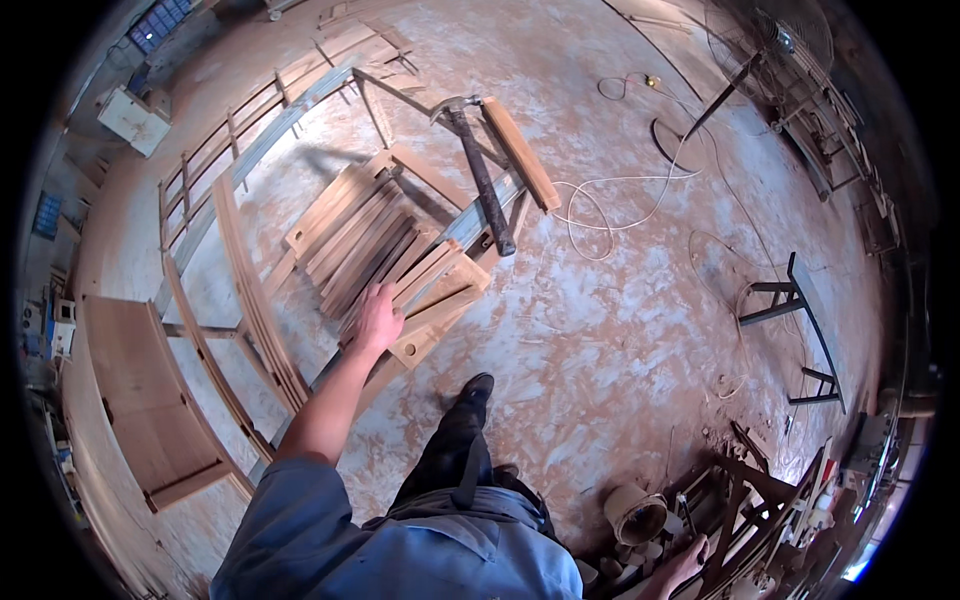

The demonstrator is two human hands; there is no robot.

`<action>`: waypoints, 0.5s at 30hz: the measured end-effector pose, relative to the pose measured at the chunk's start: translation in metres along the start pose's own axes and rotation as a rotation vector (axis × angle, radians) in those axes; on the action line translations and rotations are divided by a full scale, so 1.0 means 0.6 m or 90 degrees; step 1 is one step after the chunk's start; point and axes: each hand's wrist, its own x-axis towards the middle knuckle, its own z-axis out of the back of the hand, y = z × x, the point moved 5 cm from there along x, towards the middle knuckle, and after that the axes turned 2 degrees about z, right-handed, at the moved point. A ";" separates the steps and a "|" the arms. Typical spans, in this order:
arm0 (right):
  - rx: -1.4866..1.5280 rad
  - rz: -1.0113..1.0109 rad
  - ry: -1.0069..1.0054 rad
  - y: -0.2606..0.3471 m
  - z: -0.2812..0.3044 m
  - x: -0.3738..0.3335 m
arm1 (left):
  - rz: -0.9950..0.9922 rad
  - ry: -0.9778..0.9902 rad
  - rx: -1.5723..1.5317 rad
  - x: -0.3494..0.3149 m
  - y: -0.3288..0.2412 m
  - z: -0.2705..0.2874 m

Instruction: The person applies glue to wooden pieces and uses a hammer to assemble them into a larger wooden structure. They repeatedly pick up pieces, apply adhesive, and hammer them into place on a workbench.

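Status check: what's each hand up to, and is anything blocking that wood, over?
Left grip at stacked wooden pieces, exact hold unclear. Right grip near the bucket, hold unclear. Hammer beyond left grip, seemingly not blocking.

Blue-grey work shirt (465, 555), creased. Left sleeve (300, 510) on it is short, loose, ends around the elbow. Just past the shirt: near-black trousers (428, 468), plus what looks like a dark strap (468, 472). Farther from the shirt: dark shoe (479, 385), rounded toe.
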 end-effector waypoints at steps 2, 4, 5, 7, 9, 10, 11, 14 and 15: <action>0.031 -0.035 -0.025 0.018 -0.025 -0.001 | -0.012 0.005 0.013 0.000 -0.006 0.005; 0.064 -0.062 -0.029 0.035 -0.049 -0.001 | -0.003 0.019 0.035 0.000 -0.019 0.012; 0.053 -0.065 -0.046 0.044 -0.057 -0.002 | -0.004 -0.005 0.047 0.005 -0.033 0.022; 0.040 -0.059 -0.053 0.058 -0.069 -0.003 | -0.063 -0.058 0.010 0.038 -0.080 0.040; 0.029 -0.041 -0.062 0.068 -0.072 -0.003 | -0.126 -0.097 -0.030 0.093 -0.145 0.051; 0.027 -0.023 -0.067 0.071 -0.071 -0.002 | -0.108 -0.060 -0.102 0.139 -0.179 0.043; 0.041 0.006 -0.054 0.074 -0.070 -0.001 | -0.105 -0.047 -0.179 0.187 -0.219 0.036; 0.055 -0.040 -0.066 0.061 -0.053 -0.003 | -0.017 0.061 -0.286 0.328 -0.337 -0.007; -0.043 -0.049 -0.101 0.060 -0.038 -0.002 | -0.002 0.036 -0.224 0.363 -0.370 -0.016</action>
